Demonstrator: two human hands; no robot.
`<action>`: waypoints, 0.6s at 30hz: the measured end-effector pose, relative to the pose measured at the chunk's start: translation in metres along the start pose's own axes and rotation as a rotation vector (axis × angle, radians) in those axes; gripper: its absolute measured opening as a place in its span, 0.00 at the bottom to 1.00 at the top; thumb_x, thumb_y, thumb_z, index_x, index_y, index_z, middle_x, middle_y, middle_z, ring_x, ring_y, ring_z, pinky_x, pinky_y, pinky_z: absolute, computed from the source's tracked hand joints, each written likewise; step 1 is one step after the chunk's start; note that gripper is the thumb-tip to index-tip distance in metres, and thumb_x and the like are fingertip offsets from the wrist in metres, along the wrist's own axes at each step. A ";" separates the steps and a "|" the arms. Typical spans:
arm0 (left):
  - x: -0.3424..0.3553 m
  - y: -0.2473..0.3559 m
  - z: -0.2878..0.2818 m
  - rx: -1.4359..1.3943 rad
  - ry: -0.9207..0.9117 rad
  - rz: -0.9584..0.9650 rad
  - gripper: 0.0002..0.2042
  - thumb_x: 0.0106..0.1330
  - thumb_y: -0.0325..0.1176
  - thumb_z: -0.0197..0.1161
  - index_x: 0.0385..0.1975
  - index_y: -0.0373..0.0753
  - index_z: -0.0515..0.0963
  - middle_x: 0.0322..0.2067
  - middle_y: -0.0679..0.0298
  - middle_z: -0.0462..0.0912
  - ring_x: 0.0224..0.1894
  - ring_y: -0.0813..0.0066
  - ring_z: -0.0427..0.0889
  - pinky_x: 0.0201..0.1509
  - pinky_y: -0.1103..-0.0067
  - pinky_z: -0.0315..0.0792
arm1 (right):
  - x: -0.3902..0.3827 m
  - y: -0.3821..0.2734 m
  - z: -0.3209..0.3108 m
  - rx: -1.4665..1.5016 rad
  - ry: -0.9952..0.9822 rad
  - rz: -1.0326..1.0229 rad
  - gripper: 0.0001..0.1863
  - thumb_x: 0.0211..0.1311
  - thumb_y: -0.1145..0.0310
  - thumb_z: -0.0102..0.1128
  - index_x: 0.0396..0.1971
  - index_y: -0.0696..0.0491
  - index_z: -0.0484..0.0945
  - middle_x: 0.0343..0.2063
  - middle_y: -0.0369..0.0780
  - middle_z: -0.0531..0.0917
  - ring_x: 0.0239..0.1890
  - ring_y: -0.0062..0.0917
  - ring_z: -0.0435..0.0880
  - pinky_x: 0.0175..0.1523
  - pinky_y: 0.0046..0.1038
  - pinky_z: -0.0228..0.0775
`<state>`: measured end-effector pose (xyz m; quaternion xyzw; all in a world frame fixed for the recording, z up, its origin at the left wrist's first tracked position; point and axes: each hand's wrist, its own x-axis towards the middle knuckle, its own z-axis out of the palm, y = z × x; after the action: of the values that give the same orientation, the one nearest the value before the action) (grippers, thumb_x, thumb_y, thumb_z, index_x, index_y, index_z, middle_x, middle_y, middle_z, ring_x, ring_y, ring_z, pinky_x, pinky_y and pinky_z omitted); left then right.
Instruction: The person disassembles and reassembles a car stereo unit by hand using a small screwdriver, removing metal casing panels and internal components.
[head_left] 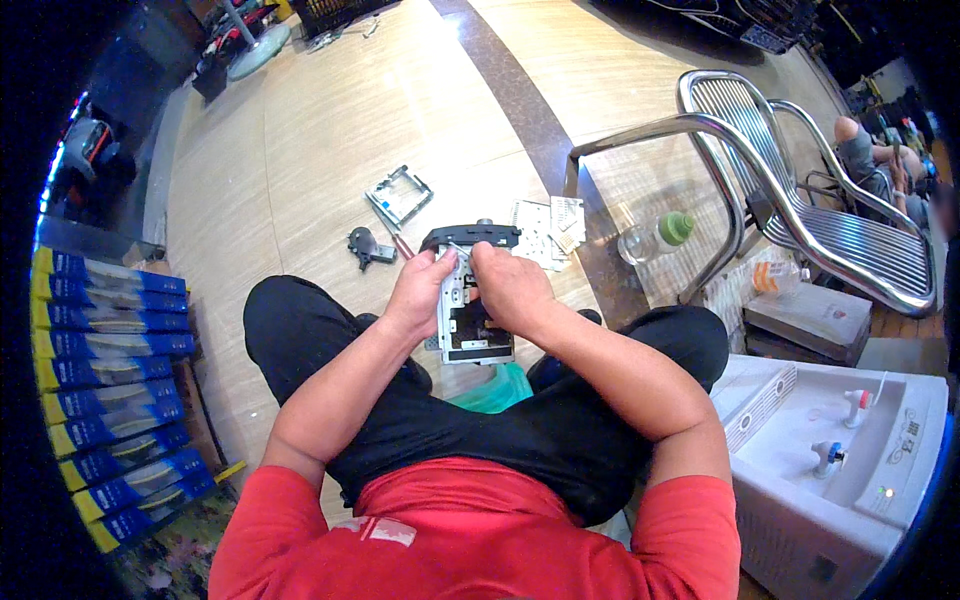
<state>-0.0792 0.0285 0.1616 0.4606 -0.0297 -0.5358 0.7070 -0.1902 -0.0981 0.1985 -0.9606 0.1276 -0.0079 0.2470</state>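
Between my knees is a metal-framed device (480,353) with a black front panel (470,236) at its far end, perhaps a car stereo chassis. My left hand (420,290) is closed on its left side, thumb on top near the front panel. Over the upper right part, my right hand (512,290) is closed with its fingers bent down against the device; whether they pinch a small part is hidden. A thin reddish-brown rod (402,246) shows beside my left hand. Beyond lie a black round-ended part (370,248) and a silver metal frame (400,196) on the floor.
White perforated plates (548,228) lie right of the device. A green-capped bottle (676,228) stands under a chrome chair (740,150). A water dispenser (840,440) is at my right, stacked blue-yellow boxes (115,375) at my left. A person (890,165) sits far right.
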 end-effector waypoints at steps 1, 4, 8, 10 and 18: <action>0.002 -0.001 -0.002 0.015 -0.013 0.014 0.11 0.78 0.36 0.47 0.47 0.38 0.74 0.36 0.62 0.84 0.31 0.72 0.84 0.38 0.75 0.82 | 0.000 0.001 0.003 0.001 0.000 0.002 0.13 0.64 0.66 0.57 0.38 0.57 0.66 0.31 0.51 0.82 0.35 0.49 0.84 0.40 0.47 0.75; 0.003 -0.002 -0.006 0.035 -0.045 0.040 0.11 0.78 0.36 0.47 0.46 0.38 0.74 0.36 0.62 0.84 0.32 0.72 0.84 0.38 0.75 0.82 | 0.000 0.003 0.009 0.112 0.065 0.038 0.11 0.68 0.65 0.53 0.39 0.57 0.67 0.30 0.52 0.82 0.35 0.51 0.83 0.41 0.48 0.74; -0.002 0.005 0.003 0.037 -0.047 0.058 0.11 0.78 0.36 0.47 0.47 0.38 0.74 0.37 0.62 0.84 0.34 0.72 0.84 0.38 0.75 0.82 | -0.001 -0.001 0.001 0.208 0.085 0.084 0.10 0.72 0.64 0.49 0.39 0.56 0.70 0.29 0.53 0.82 0.34 0.51 0.83 0.39 0.49 0.73; -0.002 0.007 0.003 0.057 -0.076 0.064 0.11 0.78 0.36 0.47 0.48 0.37 0.74 0.38 0.61 0.84 0.34 0.72 0.84 0.39 0.74 0.82 | -0.002 -0.001 0.001 0.224 0.091 0.099 0.10 0.72 0.63 0.49 0.38 0.55 0.71 0.29 0.54 0.82 0.33 0.51 0.83 0.38 0.50 0.73; 0.007 0.002 -0.011 -0.038 -0.083 0.055 0.14 0.79 0.38 0.46 0.49 0.35 0.73 0.40 0.58 0.84 0.37 0.69 0.85 0.43 0.72 0.84 | 0.008 0.000 -0.004 0.067 0.050 0.051 0.10 0.72 0.63 0.49 0.38 0.56 0.71 0.30 0.53 0.83 0.34 0.51 0.83 0.40 0.48 0.74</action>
<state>-0.0684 0.0298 0.1534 0.4236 -0.0615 -0.5351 0.7283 -0.1828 -0.1017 0.2013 -0.9477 0.1580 -0.0300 0.2758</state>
